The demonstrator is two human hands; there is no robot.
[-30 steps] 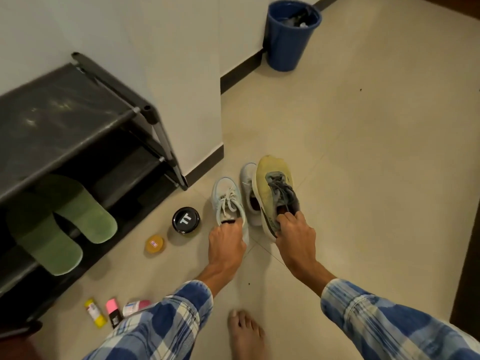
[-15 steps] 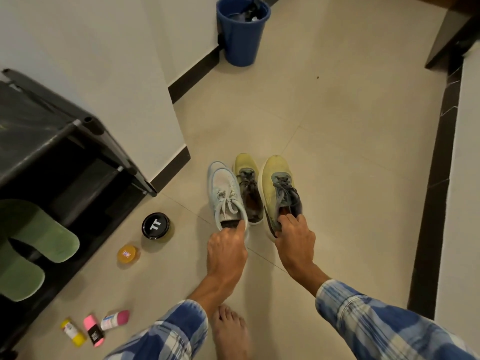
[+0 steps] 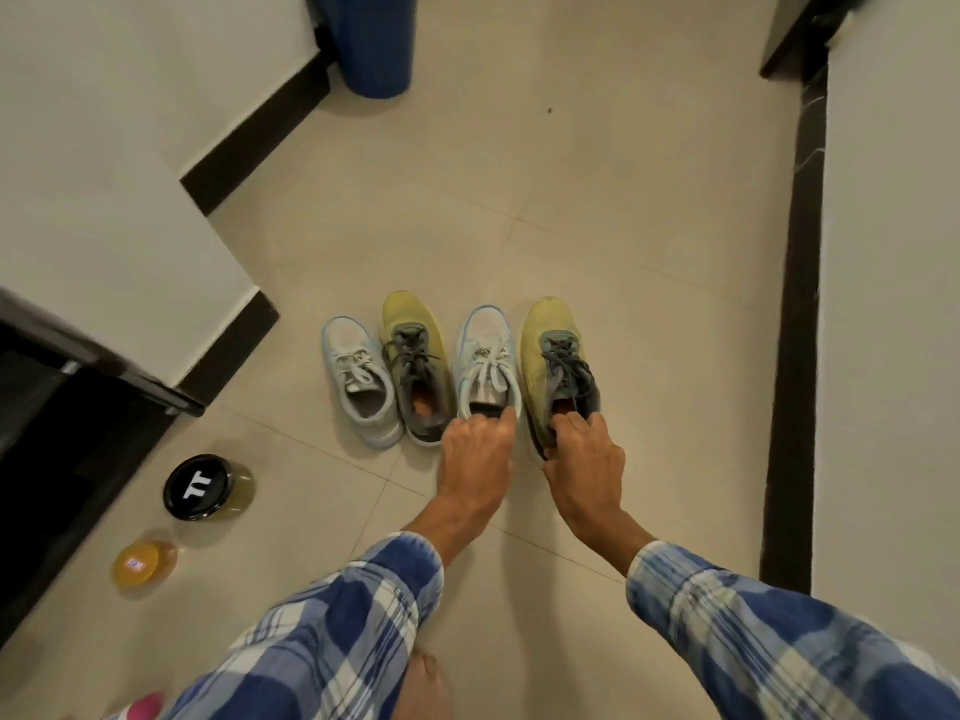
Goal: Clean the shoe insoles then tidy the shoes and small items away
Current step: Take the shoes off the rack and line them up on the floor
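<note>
Black shoe rack (image 3: 78,459), left edge, taken as reference.
Blue bin (image 3: 371,44): well beyond the rack, against the wall.
Four shoes in a row on the tile floor (image 3: 623,226), right of the rack, toes pointing away. In order outward from the rack:
- loose white shoe (image 3: 358,376)
- loose yellow shoe (image 3: 415,356)
- held white shoe (image 3: 485,350)
- held yellow shoe (image 3: 550,356), farthest from the rack

Left hand (image 3: 475,459): fingers curled into the heel opening of the held white shoe, gripping its collar.
Right hand (image 3: 584,467): fingers hooked into the heel opening of the held yellow shoe.
Black-lidded jar (image 3: 200,485): on the floor just beside the rack.
Orange tin (image 3: 143,563): near the jar, also beside the rack.
</note>
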